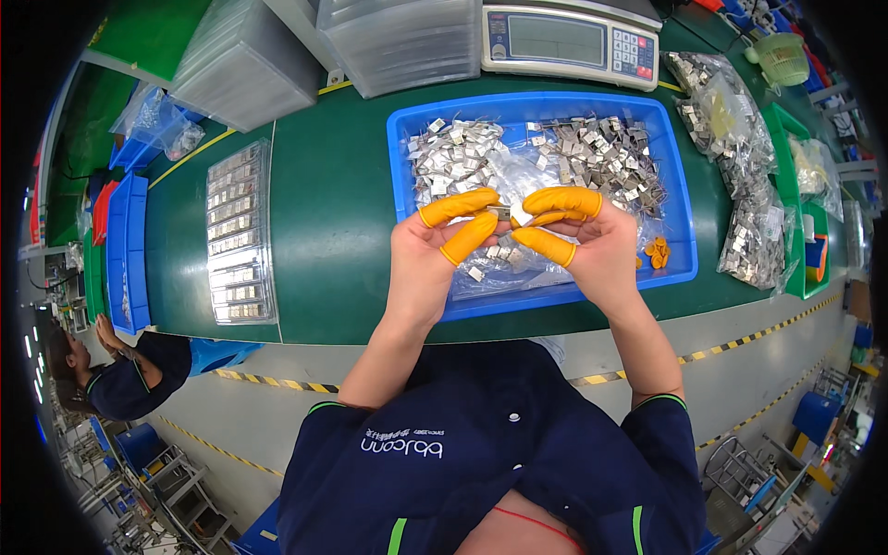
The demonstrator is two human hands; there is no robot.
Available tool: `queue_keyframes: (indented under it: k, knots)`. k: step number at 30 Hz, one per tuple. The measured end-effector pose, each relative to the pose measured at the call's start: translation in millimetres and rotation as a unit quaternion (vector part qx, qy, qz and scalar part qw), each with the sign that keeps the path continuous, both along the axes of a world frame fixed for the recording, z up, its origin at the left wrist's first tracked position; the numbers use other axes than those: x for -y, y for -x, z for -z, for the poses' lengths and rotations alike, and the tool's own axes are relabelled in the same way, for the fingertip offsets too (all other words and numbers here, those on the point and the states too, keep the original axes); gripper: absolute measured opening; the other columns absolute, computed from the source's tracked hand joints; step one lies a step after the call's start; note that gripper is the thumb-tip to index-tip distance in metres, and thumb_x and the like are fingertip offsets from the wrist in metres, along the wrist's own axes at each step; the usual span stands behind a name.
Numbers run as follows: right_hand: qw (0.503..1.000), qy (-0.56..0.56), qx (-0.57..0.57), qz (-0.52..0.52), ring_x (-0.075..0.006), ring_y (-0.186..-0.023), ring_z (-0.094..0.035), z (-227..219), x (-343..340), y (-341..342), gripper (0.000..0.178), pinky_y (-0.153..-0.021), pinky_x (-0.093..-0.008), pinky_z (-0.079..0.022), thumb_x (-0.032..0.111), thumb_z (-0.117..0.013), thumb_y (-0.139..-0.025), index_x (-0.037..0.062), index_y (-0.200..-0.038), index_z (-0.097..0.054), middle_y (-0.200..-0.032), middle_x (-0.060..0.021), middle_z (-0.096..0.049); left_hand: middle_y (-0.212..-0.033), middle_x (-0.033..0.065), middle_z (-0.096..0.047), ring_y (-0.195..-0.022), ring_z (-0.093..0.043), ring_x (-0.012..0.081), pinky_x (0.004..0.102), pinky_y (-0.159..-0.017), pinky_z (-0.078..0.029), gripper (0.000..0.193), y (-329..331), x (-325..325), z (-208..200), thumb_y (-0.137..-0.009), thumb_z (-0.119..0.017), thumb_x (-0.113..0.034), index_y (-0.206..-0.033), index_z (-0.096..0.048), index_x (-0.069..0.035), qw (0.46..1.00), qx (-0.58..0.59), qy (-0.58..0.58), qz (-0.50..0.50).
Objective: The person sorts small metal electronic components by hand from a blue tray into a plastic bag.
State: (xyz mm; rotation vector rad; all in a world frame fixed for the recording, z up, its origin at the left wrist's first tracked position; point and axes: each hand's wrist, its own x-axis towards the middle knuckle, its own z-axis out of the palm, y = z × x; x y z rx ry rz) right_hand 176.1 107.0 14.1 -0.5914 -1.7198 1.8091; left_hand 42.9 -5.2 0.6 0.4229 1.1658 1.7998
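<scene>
Over the blue tray [683,208] my two hands meet, orange rubber cots covering the thumbs and some fingers. My left hand [418,264] is closed in a pinch on a small metal part [502,213]. Opposite it, my right hand [606,254] pinches a small white piece [520,214], close against the metal part; whether the two are joined I cannot tell. Loose white-and-metal parts [453,157] fill the tray's left side, and a pile of greyer metal parts [610,153] its right. Between them lies a clear plastic bag [523,176], partly hidden by my fingers.
A clear blister tray [239,236] with rows of parts lies on the green table [338,222] at left. Stacked clear trays [398,46] and a scale [573,42] stand behind. Bagged parts [749,208] lie at right; spare orange finger cots [658,252] sit in the blue tray. Another person [129,370] works far left.
</scene>
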Motion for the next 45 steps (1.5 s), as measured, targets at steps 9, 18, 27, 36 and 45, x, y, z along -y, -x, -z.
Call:
queue_keyframes:
  k: [9, 18, 27, 36, 45]
  knots:
    - [0.998, -0.012, 0.025, 0.056, -0.0149, -0.083, -0.063, 2.3, 1.9, -2.6, 0.017, -0.078, -0.0260, -0.051, 0.001, -0.069, -0.074, -0.0014, -0.089, -0.063, -0.088, -0.0074, -0.064, -0.097, 0.0140, -0.063, -0.085, -0.064, 0.0220, 0.0253, -0.070, -0.051, 0.026, -4.9, 2.8, -2.7, -0.080, -0.063, -0.002, -0.105, -0.058, 0.004, 1.000, -0.009, -0.002, 0.024]
    - [0.995, 0.094, 0.041, 0.006, -0.0149, -0.082, -0.063, -8.9, 3.6, -5.3, 0.015, -0.078, -0.0263, -0.050, 0.000, -0.070, -0.073, -0.0027, -0.085, -0.063, -0.085, -0.0079, -0.064, -0.094, 0.0142, -0.064, -0.086, -0.063, 0.0196, 0.0302, -0.081, -0.051, 0.023, -5.4, 3.5, -6.3, -0.074, -0.066, 0.007, -0.096, -0.061, 0.006, 0.993, -0.120, -0.006, 0.008]
    - [0.969, 0.188, 0.006, -0.158, -0.0150, -0.090, -0.061, -6.2, -3.7, -13.6, 0.041, -0.083, -0.0289, -0.049, 0.002, -0.080, -0.060, -0.0004, -0.094, -0.059, -0.092, -0.0069, -0.062, -0.091, 0.0125, -0.066, -0.085, -0.064, 0.0178, 0.0298, -0.079, -0.052, 0.021, 5.1, 19.5, -4.4, -0.073, -0.067, 0.007, -0.093, -0.064, 0.006, 0.981, -0.068, -0.007, 0.182]
    - [0.991, 0.107, 0.067, -0.050, -0.0150, -0.085, -0.062, -9.3, -1.4, -16.1, 0.027, -0.079, -0.0273, -0.050, 0.000, -0.072, -0.070, -0.0024, -0.095, -0.062, -0.093, -0.0080, -0.065, -0.096, 0.0105, -0.065, -0.087, -0.062, 0.0144, 0.0262, -0.080, -0.050, 0.019, 3.0, -2.4, -2.4, -0.078, -0.065, 0.000, -0.097, -0.064, 0.004, 0.984, -0.047, 0.050, 0.163]
    - [0.844, -0.467, 0.242, 0.103, -0.0309, -0.088, -0.056, 20.9, -69.1, 11.3, 0.027, -0.078, -0.0381, -0.046, 0.012, -0.070, -0.069, 0.0034, -0.094, -0.063, -0.095, -0.0142, -0.058, -0.085, 0.0128, -0.062, -0.080, -0.062, 0.0267, 0.0327, -0.072, -0.048, 0.021, 28.6, 2.9, 10.0, -0.066, -0.069, -0.001, -0.086, -0.066, -0.002, 0.776, -0.545, 0.174, 0.266]
